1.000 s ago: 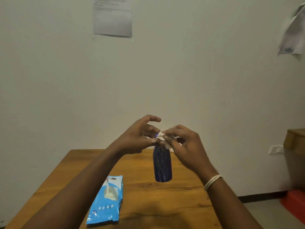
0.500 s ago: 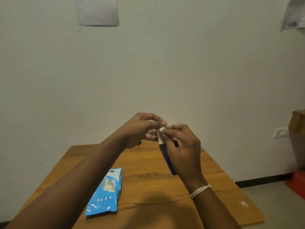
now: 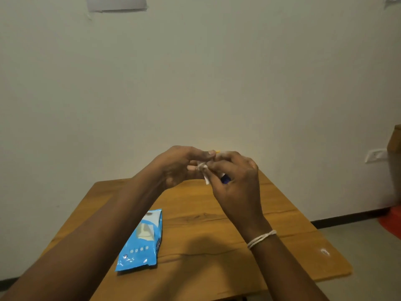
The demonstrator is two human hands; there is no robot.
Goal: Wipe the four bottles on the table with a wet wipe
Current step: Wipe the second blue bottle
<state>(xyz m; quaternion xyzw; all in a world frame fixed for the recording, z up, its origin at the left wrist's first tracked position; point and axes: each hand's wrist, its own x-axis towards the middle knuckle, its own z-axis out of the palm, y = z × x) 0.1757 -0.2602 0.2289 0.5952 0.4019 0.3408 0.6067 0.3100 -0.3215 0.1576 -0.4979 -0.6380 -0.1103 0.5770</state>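
Bottle (image 3: 225, 180) now tipped behind right hand (image 3: 235, 183), nearly hidden; earlier hung upright. Left hand (image 3: 182, 165) pinches wipe (image 3: 205, 170) with right; grips clenched. Wiping ongoing.

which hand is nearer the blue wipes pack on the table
Left. The left hand is raised above and just right of the wipes pack; the right hand is farther right.

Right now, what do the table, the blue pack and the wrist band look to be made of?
Table: wood or wood-look laminate, matte; brown grain lines and a dark knot streak show. Pack: thin plastic film, glossy; it crinkles and glints along the bottom edge. Band on the right wrist: pale thread or cord, seemingly several strands; too small to be sure.
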